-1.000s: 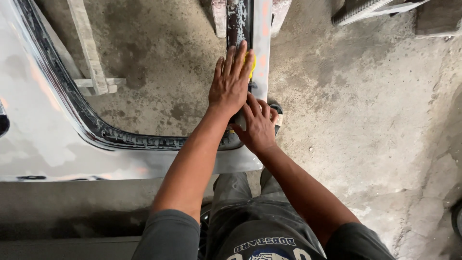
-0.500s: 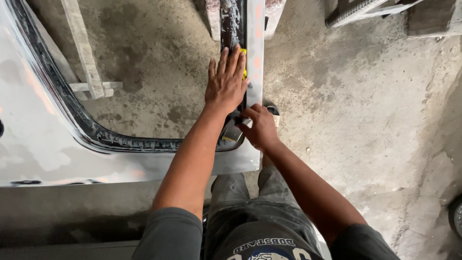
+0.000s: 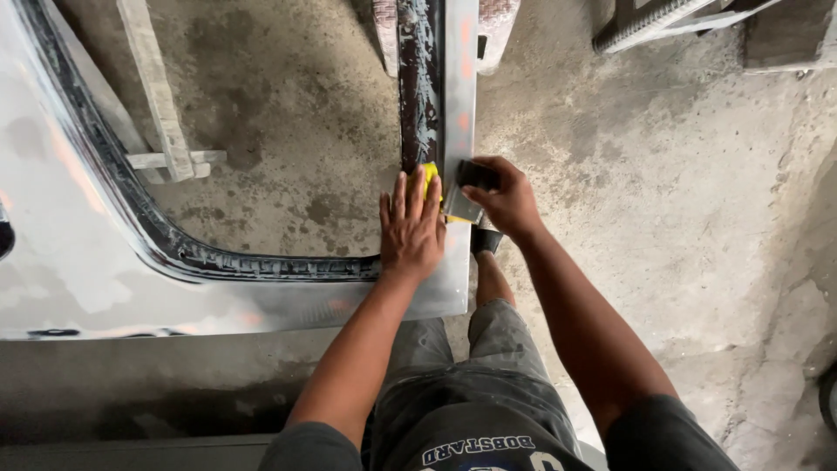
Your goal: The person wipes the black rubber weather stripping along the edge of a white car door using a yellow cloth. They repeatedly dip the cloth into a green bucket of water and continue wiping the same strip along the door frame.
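A grey sanded car door panel (image 3: 78, 270) lies flat, with a black rubber seal (image 3: 200, 257) around its window opening. My left hand (image 3: 411, 228) lies flat on the door's upright frame strip (image 3: 458, 96), fingers spread over a yellow pad (image 3: 430, 177). My right hand (image 3: 499, 196) grips a dark sanding block (image 3: 471, 187) and presses it against the outer edge of the same strip, just right of my left hand.
A wooden stand (image 3: 157, 122) shows through the window opening on the concrete floor (image 3: 663, 209). A metal frame (image 3: 671, 22) lies at the top right. My legs and one shoe (image 3: 486, 240) are under the door's corner.
My right hand has come up from below my left hand to the strip's right edge, bringing the dark block into view. My left hand slid slightly down the strip.
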